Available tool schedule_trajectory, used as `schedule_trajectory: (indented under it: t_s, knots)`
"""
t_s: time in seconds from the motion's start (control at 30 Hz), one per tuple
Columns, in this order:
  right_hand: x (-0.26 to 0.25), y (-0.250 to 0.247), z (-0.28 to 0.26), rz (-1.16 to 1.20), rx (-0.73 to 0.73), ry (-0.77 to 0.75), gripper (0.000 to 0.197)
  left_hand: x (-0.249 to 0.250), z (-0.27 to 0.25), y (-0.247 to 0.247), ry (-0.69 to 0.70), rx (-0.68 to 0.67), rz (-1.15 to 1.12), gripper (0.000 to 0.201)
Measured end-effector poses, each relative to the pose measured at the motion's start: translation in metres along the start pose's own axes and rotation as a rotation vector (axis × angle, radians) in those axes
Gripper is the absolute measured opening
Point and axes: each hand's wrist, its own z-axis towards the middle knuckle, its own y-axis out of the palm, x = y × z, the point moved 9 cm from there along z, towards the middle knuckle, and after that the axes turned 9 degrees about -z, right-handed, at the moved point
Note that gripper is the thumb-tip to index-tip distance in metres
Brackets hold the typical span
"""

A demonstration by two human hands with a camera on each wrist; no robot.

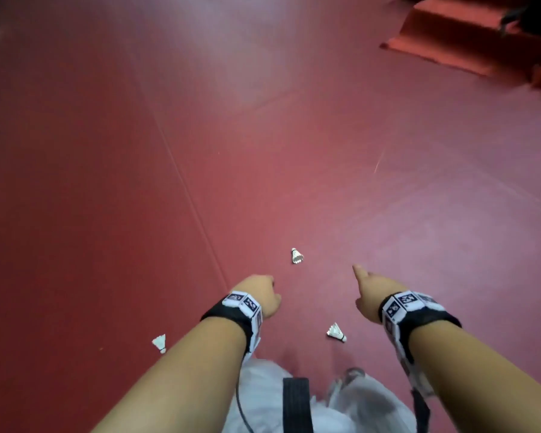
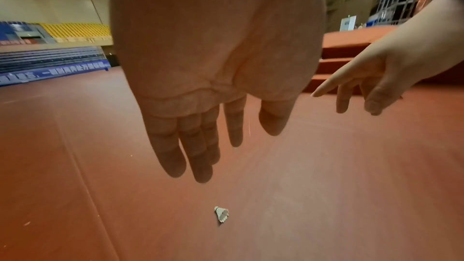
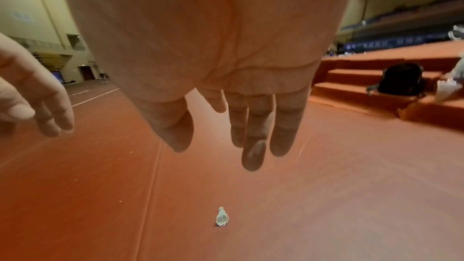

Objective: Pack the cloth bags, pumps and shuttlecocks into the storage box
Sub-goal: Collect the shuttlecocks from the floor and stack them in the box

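Three white shuttlecocks lie on the red floor in the head view: one ahead of both hands [image 1: 296,256], one between my wrists [image 1: 336,332], one left of my left forearm [image 1: 160,342]. The far shuttlecock [image 2: 221,214] also shows in the left wrist view, and the same shuttlecock [image 3: 222,217] in the right wrist view. My left hand [image 1: 260,292] hangs over the floor with relaxed fingers [image 2: 198,158], holding nothing. My right hand [image 1: 370,287] hovers to the right, index finger extended, its fingers [image 3: 253,146] loose and empty. No storage box, pump or cloth bag is in view.
Red carpeted steps [image 1: 469,35] rise at the far right; a black backpack [image 3: 401,78] sits on them. A seam [image 1: 188,195] runs along the floor mat. My white clothing [image 1: 294,401] fills the bottom centre.
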Motion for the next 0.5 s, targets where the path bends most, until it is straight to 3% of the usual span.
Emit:
schedule_trajectory:
  t_s: [0.17,0.3,0.37,0.5]
  knots:
    - [0.018,0.008,0.068,0.102,-0.132,-0.064,0.094,0.035,0.091,0.001,0.022,-0.164,0.103,0.039]
    - [0.037,0.048,0.15,0.192,-0.171,-0.061,0.106,0.055,0.218,0.039,0.049,-0.3,0.219,0.037]
    - [0.049,0.083,0.209,0.194,-0.163,-0.037,0.11,0.06,0.303,0.071,0.069,-0.351,0.281,0.038]
    - [0.068,0.21,0.338,0.127,-0.35,0.087,0.1,0.052,0.481,0.17,0.112,-0.419,0.491,0.04]
